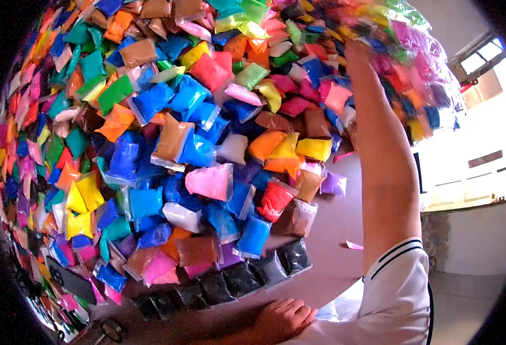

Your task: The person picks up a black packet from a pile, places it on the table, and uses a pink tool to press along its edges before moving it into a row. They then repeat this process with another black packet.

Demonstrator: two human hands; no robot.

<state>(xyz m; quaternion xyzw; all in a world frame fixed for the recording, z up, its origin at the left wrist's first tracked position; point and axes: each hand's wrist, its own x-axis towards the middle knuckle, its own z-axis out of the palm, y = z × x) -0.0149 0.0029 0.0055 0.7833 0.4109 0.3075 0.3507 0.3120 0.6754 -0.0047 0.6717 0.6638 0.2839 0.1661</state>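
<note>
A huge heap of small clear packets (192,149) filled with soft, brightly coloured material covers most of the table. My right arm stretches far up across the right side of the heap. At its end my right hand (357,49) is among the packets, its fingers hidden and blurred. Beside it, clear plastic (419,52) with coloured packets is smeared by motion. My left hand (288,318) rests low by the near table edge, fingers curled in; what they hold, if anything, is hidden. Close to it runs a row of black packets (215,287) along the heap's edge.
A dark flat rectangular object (70,280) leans on packets at the lower left. A dark round object (111,330) lies near the bottom edge. A small pink scrap (353,245) is on the brown tabletop (333,230). Bright windows (471,167) stand at the right.
</note>
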